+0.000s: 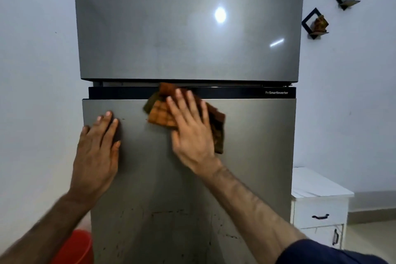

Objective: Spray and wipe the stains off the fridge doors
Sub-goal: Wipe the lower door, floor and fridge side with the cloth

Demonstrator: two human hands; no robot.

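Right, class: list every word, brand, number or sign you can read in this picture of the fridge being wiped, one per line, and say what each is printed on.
"ProSmartInverter": small pale lettering at the right end of the black strip along the top of the lower fridge door; the first letters are blurred, so "Pro" is a best reading.
Nothing else is readable: the upper fridge door, the cloth and the white cabinet show no text.

One head-worn view faces the fridge squarely at arm's reach, probably tilted slightly downward.
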